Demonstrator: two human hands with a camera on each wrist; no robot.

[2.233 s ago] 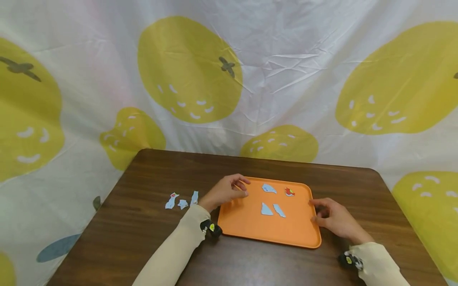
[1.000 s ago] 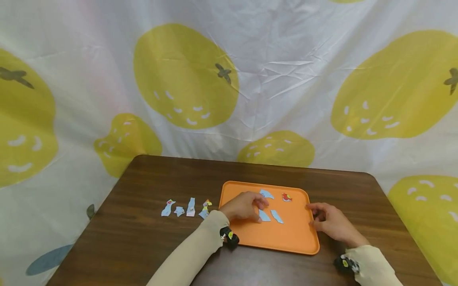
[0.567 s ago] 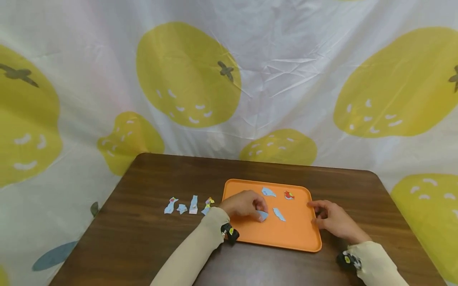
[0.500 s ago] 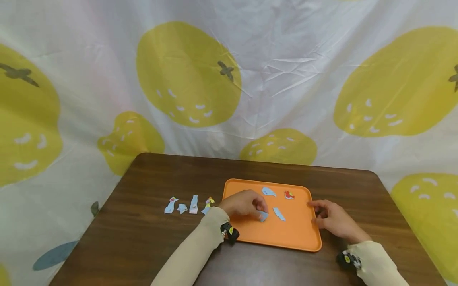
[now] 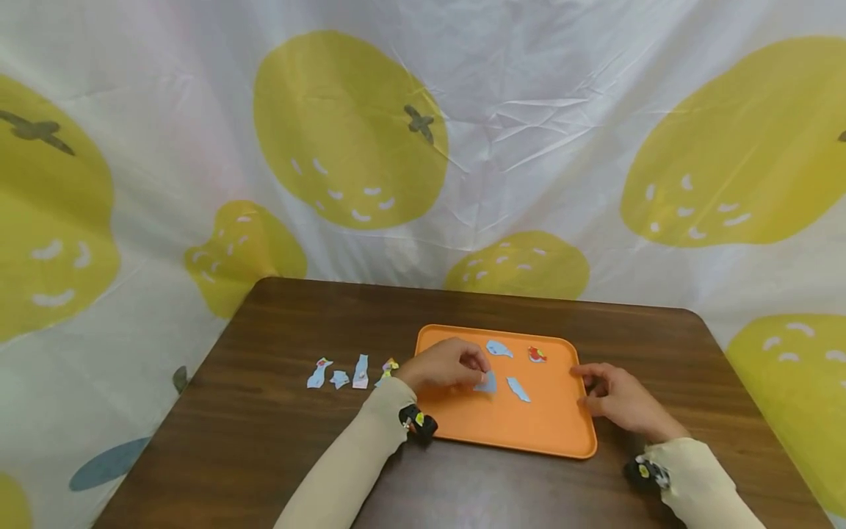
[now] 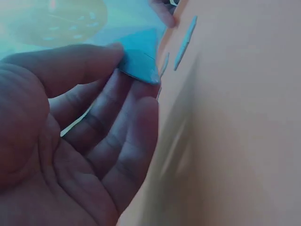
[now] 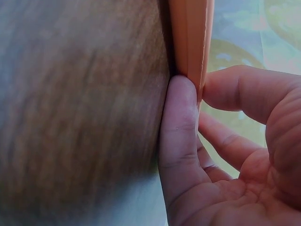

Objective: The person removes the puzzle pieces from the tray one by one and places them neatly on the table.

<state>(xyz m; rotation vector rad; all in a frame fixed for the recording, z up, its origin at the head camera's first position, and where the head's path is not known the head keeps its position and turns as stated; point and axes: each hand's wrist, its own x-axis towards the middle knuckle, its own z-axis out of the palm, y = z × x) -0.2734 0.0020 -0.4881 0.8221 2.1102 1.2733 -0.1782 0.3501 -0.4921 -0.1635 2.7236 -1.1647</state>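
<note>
My left hand [image 5: 446, 364] pinches a light-blue, roughly triangular card piece [image 5: 487, 383] just above the orange tray [image 5: 522, 433]. In the left wrist view the piece [image 6: 139, 59] sticks out beyond thumb and fingertips, tilted off the tray. On the tray lie a narrow light-blue piece [image 5: 518, 389], a curved light-blue piece [image 5: 499, 348] and a small red-and-yellow piece [image 5: 537, 355]. My right hand [image 5: 617, 397] holds the tray's right rim. The right wrist view shows fingertips on the tray's outer wall [image 7: 190, 37] and at its lip.
On the dark wooden table [image 5: 277, 448], left of the tray, several irregular pieces stand in a row: one red-topped [image 5: 318, 373], one small [image 5: 340, 379], one upright strip [image 5: 360, 372], one yellow-marked [image 5: 390, 369]. A lemon-print curtain [image 5: 502, 162] hangs behind.
My left hand has moved right from the tray's left edge, taken the triangular piece and raised it. The right hand has stayed at the rim.
</note>
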